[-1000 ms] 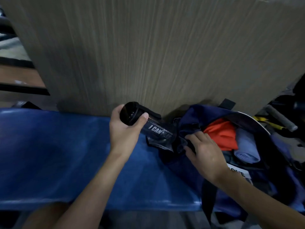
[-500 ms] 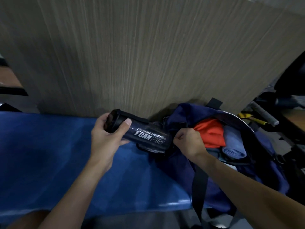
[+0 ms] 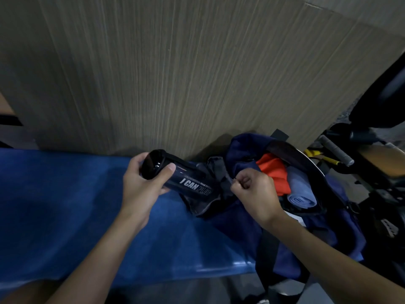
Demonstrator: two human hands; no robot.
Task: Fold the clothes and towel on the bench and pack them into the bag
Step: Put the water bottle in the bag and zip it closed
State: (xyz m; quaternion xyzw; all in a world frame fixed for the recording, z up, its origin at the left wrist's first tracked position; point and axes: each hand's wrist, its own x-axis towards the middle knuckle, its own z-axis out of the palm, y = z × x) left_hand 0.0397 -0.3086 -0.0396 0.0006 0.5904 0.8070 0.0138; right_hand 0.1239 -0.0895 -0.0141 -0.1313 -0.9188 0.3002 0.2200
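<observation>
Head view: at the blue bench's [image 3: 65,216] end the navy bag [image 3: 328,242] holds the orange garment [image 3: 274,172] and rolled towel [image 3: 300,191], so the left hand [image 3: 142,189], fingers curled round the dark bottle [image 3: 190,183], should push it straight while the right hand [image 3: 254,191], pinching the side pocket [image 3: 206,207] edge, holds the mouth wide.

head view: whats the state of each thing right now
bottle, tilted, base end in the bag's side pocket
bag, open, on the bench
orange garment, folded, inside bag
blue towel, rolled, inside bag
left grip, holds bottle near its top
right grip, pinches side pocket edge
</observation>
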